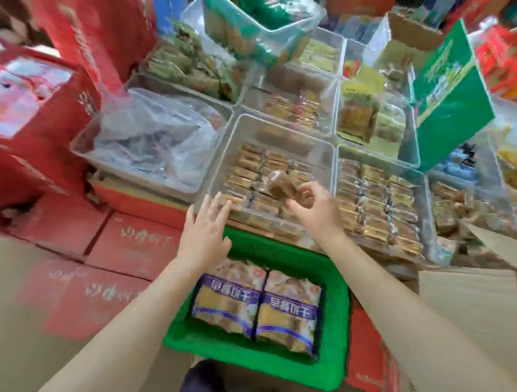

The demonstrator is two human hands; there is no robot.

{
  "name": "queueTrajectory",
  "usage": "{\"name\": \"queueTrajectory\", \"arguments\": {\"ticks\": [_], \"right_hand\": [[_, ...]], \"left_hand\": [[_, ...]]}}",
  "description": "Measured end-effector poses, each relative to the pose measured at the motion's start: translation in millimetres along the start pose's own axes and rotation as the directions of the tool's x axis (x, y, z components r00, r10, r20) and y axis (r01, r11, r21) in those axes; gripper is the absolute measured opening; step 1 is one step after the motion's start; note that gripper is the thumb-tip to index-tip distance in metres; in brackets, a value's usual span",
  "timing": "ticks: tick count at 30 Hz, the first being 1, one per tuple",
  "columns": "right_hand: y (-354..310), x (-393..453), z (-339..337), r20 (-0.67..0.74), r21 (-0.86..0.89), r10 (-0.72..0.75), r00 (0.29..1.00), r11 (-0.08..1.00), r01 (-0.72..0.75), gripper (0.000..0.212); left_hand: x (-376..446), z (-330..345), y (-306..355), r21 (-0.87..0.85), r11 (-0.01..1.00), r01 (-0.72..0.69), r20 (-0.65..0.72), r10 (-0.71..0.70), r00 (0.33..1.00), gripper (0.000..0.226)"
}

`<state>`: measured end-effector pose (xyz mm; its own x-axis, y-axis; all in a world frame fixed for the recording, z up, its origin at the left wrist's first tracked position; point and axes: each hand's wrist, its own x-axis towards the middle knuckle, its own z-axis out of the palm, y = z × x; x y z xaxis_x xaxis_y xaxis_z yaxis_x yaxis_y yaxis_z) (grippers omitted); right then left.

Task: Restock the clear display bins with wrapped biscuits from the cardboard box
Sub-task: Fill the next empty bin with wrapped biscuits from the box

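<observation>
While motion blurred much of the view, seen from above, left to right: stacked red cardboard cartons (134, 247) at far left; a clear plastic bin lined with a crumpled transparent bag (152, 141); then a green plastic mesh basket (334, 356) low in the middle, holding two purple-labelled biscuit packs (257, 309). Left hand (204, 233) reached forward with fingers straight and spread, fingertips at the near rim of the clear display bin (233, 131), gripping nothing. Inside that bin, rows of small wrapped tan biscuits (250, 172). Right hand (314, 205) hovered over the same bin, fingers curled, seemingly pinching one clear-wrapped brown biscuit (280, 184) just above the rows; grip partly blurred. Further right, a neighbouring clear bin of stacked wrapped biscuits (377, 201), and the brown cardboard box (479, 310) at the edge.

Likely risks: a loose pinch dropping the biscuit crooked across the neat rows, or down into the green basket; a push from the left hand shifting the bin.
</observation>
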<state>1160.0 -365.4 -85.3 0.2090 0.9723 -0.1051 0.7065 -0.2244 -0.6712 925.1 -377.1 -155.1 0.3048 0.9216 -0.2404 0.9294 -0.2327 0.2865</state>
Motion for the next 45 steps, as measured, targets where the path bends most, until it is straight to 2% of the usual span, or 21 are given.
{"name": "queueTrajectory", "arguments": {"ticks": [3, 6, 8, 12, 15, 22, 27, 30, 33, 35, 37, 41, 45], "right_hand": [[-6.3, 27.3, 38.7, 0.094, -0.046, 0.039, 0.995, 0.998, -0.034, 0.023], [-12.0, 50.5, 74.7, 0.142, -0.121, 0.056, 0.988, 0.992, -0.039, 0.026], [-16.7, 64.2, 94.6, 0.174, -0.158, 0.093, 0.980, 0.985, -0.065, 0.030], [-21.4, 84.1, 121.3, 0.287, -0.173, 0.170, 0.943, 0.977, -0.123, 0.032], [-22.5, 91.0, 128.7, 0.263, -0.157, 0.202, 0.943, 0.974, -0.165, 0.023], [-26.9, 92.3, 150.0, 0.208, -0.190, 0.198, 0.958, 0.969, -0.159, 0.014], [-28.3, 85.6, 149.8, 0.152, -0.151, 0.150, 0.977, 0.980, -0.127, 0.023], [-29.4, 73.6, 142.5, 0.113, -0.121, 0.128, 0.985, 0.986, -0.114, 0.032], [-22.9, 52.9, 111.1, 0.092, -0.080, 0.080, 0.993, 0.994, -0.073, 0.030], [-11.6, 32.4, 70.6, 0.072, -0.052, 0.023, 0.997, 0.998, -0.020, 0.023], [6.3, 4.5, 17.3, 0.018, -0.010, -0.023, 1.000, 1.000, 0.023, 0.019], [63.0, -67.6, -105.4, -0.205, 0.033, -0.006, 0.979, 0.999, 0.013, 0.018], [148.7, -147.5, -215.7, -0.410, 0.062, 0.054, 0.910, 0.998, -0.031, 0.017]], "left_hand": [[6.9, 15.4, -22.8, 0.072, 0.996, -0.044, 0.082, 0.038, 0.996, 0.083], [7.5, 22.7, -33.9, 0.114, 0.992, -0.058, 0.078, 0.049, 0.996, 0.063], [9.1, 21.7, -34.2, 0.086, 0.996, -0.033, 0.072, 0.027, 0.997, 0.058], [11.0, 23.6, -35.7, 0.007, 1.000, -0.022, 0.051, 0.021, 0.998, 0.074], [11.5, 30.8, -44.1, -0.028, 0.999, -0.043, 0.017, 0.043, 0.999, 0.083], [12.9, 42.0, -46.4, -0.019, 0.999, -0.043, -0.031, 0.043, 0.999, 0.084], [12.2, 41.8, -42.9, -0.032, 0.999, -0.030, -0.028, 0.029, 0.999, 0.084], [8.1, 30.9, -32.9, 0.037, 0.999, 0.009, 0.002, -0.010, 1.000, 0.078], [6.4, 10.7, -11.0, 0.050, 0.998, 0.045, -0.084, -0.041, 0.996, 0.050], [5.5, -1.2, 17.7, -0.013, 1.000, 0.004, -0.117, -0.005, 0.993, 0.040], [1.2, -11.7, 65.9, -0.084, 0.995, -0.062, -0.094, 0.054, 0.994, 0.030], [-16.7, -8.8, 198.1, -0.138, 0.954, -0.265, 0.031, 0.272, 0.962, 0.033], [-62.9, 22.3, 338.1, -0.290, 0.831, -0.476, -0.009, 0.495, 0.869, 0.035]]}}
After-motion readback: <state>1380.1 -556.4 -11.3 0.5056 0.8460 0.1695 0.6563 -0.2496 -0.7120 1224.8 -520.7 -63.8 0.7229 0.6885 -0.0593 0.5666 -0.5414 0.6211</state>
